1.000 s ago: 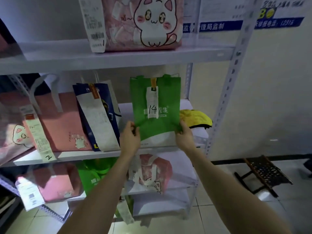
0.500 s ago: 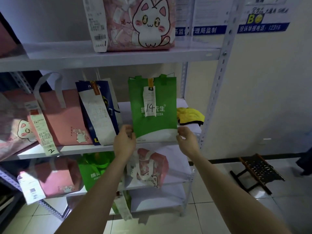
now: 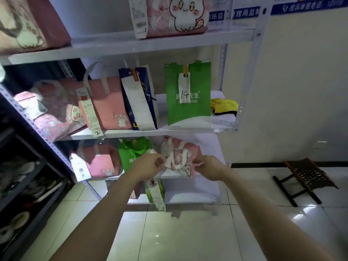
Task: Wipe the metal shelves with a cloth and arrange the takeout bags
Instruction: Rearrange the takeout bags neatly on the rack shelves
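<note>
The green takeout bag (image 3: 188, 108) tagged "14" stands upright and untouched on the middle metal shelf (image 3: 188, 131). A yellow cloth (image 3: 224, 107) lies bunched to its right on that shelf. One shelf lower, a pink cat-print bag (image 3: 180, 157) with white handles leans at an angle. My left hand (image 3: 150, 164) pinches its left edge with curled fingers. At the bag's right edge, my right hand (image 3: 207, 165) grips with its fingers curled.
A navy bag (image 3: 139, 98) and pink bags (image 3: 107, 102) fill the middle shelf's left. A second green bag (image 3: 131, 153) sits left of my hands. Another pink cat bag (image 3: 178, 14) is on top. A dark stool (image 3: 307, 178) stands on the floor at right, a dark rack (image 3: 28, 166) at left.
Both hands let go of the green "14" bag, now standing on the middle shelf, and dropped to the pink cat bag one shelf below. The view tilted downward.
</note>
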The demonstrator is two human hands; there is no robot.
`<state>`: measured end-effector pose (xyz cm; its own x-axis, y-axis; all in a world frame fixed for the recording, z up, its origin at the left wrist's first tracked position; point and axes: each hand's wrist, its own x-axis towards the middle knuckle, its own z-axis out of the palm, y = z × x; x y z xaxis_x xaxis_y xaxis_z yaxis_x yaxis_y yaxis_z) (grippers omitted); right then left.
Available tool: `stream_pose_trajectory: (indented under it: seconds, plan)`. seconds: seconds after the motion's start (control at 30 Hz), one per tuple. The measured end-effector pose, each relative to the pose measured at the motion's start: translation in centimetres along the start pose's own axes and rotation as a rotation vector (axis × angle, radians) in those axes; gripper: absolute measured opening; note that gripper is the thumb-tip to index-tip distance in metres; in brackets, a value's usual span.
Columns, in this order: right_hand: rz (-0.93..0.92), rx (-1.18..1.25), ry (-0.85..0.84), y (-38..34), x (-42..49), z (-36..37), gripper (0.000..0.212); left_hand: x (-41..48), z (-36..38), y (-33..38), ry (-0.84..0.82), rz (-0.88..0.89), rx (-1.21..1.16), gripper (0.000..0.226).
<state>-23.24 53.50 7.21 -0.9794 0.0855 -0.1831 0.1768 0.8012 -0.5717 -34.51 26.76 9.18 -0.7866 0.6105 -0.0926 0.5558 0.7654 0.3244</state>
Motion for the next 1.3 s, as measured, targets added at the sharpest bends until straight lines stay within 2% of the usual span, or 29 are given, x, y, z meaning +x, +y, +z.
stream_pose_trajectory:
  seconds: [0.13,0.3,0.43,0.87,1.07,1.3]
  plan:
    - [-0.068,-0.105,-0.039,-3.7,-0.2,0.3,0.034,-2.6,-2.2,-1.5,-0.018,-0.029,0.08,0.021]
    - [-0.139,-0.146,0.011,-9.4,0.9,-0.6,0.035,-4.8,-6.5,-4.2,0.017,-0.076,0.072,0.025]
    - [-0.212,-0.171,0.03,-15.3,1.8,-1.0,0.026,-6.5,-10.0,-8.1,0.068,-0.08,0.086,0.024]
    - [-0.293,-0.132,0.123,-33.9,8.3,2.2,0.041,-10.9,-21.4,-22.4,0.194,-0.075,0.032,0.022]
    - [-0.302,-0.125,0.155,-37.8,9.6,2.4,0.041,-11.4,-24.9,-26.0,0.252,-0.051,0.01,0.018]
    - [-0.276,-0.15,0.219,-37.4,10.0,0.4,0.039,-8.7,-26.1,-24.6,0.288,0.027,0.012,0.016]
